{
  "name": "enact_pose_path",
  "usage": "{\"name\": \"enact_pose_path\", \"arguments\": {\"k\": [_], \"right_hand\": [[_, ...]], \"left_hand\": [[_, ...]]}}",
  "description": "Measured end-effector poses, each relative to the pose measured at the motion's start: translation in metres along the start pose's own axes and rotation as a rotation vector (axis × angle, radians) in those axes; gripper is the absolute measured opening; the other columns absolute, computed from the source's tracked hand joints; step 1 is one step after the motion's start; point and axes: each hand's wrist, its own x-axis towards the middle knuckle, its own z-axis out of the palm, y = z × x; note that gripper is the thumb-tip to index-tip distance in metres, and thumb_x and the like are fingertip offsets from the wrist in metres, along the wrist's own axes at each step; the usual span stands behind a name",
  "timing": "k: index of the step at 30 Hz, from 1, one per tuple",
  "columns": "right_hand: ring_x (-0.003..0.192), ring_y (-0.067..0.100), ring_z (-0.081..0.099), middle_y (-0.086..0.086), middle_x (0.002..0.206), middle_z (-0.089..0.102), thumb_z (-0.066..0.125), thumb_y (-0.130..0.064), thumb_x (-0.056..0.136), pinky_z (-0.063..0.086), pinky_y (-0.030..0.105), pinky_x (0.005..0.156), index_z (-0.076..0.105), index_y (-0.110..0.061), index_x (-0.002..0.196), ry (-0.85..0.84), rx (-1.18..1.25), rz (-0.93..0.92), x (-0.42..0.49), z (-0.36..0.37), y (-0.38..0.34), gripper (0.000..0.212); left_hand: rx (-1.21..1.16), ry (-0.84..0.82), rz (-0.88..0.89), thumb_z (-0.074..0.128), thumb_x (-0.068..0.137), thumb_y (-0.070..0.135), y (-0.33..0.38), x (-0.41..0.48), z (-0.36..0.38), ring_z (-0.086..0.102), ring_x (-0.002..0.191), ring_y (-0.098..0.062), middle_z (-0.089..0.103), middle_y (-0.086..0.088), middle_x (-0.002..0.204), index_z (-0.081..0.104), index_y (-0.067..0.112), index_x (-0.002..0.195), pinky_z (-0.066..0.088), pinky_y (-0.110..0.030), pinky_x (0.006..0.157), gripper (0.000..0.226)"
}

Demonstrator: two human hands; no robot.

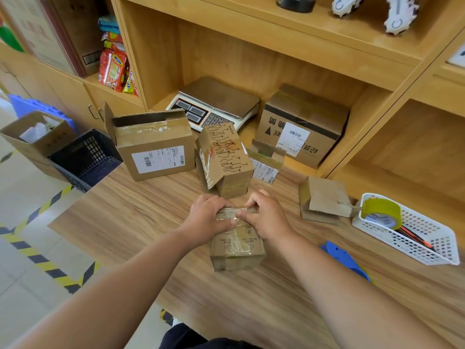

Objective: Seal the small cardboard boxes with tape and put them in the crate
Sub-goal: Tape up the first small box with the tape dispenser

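Gripping small box [237,245] top | left hand [208,220], right hand [268,217] fingers curled | both stretched forward

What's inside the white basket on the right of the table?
In the white basket: a yellowish tape roll and a black and orange item, its upper end hidden behind the roll.

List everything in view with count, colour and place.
small taped brown cardboard box: one, brown, table centre, under hands
circuit-printed brown cardboard box: one, brown, right behind it
open white-labelled cardboard box: one, brown, table's back left
dark plastic lattice crate: one, dark blue, left of table
digital weighing scale: one, white, shelf recess
black-striped cardboard carton: one, brown, beside scale
plastic mesh basket: one, white, table right
tape roll: one, yellow-green, in basket
hands: two, left hand, right hand, grip small box
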Motion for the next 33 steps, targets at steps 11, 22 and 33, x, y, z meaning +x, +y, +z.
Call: {"name": "enact_pose_path", "arguments": {"k": [11,22,33], "right_hand": [[0.106,0.008,0.041,-0.013,0.105,0.046,0.075,-0.034,0.077,0.033,0.022,0.084,0.059,-0.02,0.109,-0.128,-0.134,-0.01,-0.012,-0.011,0.001,0.039],[0.113,0.01,0.032,-0.012,0.115,0.037,0.076,-0.056,0.066,0.033,0.033,0.1,0.045,-0.026,0.126,-0.221,-0.252,-0.004,-0.018,-0.011,-0.003,0.074],[0.096,0.013,0.042,-0.016,0.084,0.045,0.075,-0.043,0.074,0.038,0.039,0.088,0.039,-0.03,0.066,-0.03,-0.079,0.16,0.002,0.006,-0.01,0.038]], "left_hand": [[-0.234,0.213,-0.174,0.058,0.091,0.019,0.013,0.005,0.023,0.034,0.098,-0.009,0.055,0.017,0.086,0.064,0.029,0.084,0.027,-0.03,0.094,0.013],[-0.19,0.262,-0.129,0.043,0.099,0.014,0.005,0.008,0.027,0.037,0.099,-0.01,0.056,0.013,0.091,0.066,0.024,0.087,0.032,-0.034,0.096,0.027],[-0.206,0.259,-0.13,0.05,0.097,0.019,0.002,0.009,0.027,0.04,0.101,-0.01,0.058,0.019,0.088,0.064,0.03,0.081,0.032,-0.031,0.094,0.024]]}}
